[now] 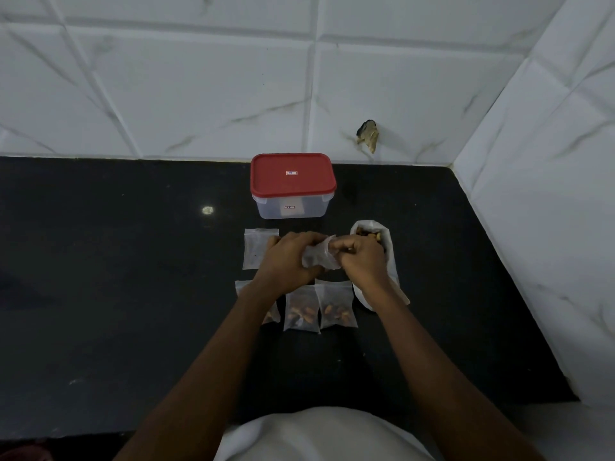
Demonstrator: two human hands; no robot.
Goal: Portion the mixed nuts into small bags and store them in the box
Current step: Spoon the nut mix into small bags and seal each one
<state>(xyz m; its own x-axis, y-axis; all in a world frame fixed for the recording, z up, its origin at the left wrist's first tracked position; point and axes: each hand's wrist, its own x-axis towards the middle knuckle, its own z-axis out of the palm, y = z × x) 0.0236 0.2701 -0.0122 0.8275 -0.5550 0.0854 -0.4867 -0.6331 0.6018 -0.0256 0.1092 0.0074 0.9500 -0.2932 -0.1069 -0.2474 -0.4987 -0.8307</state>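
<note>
My left hand and my right hand both grip one small clear bag above the black counter, its mouth toward my right fingers. Just right of them stands the big open bag of mixed nuts, partly hidden by my right wrist. Two filled small bags lie nearer to me, and a third shows under my left forearm. A small bag that looks nearly empty lies to the left. The clear box with a red lid stands behind, lid on.
The black counter meets a white tiled wall at the back and another on the right. A dark chipped spot marks the back wall. The counter's front edge runs close to my body.
</note>
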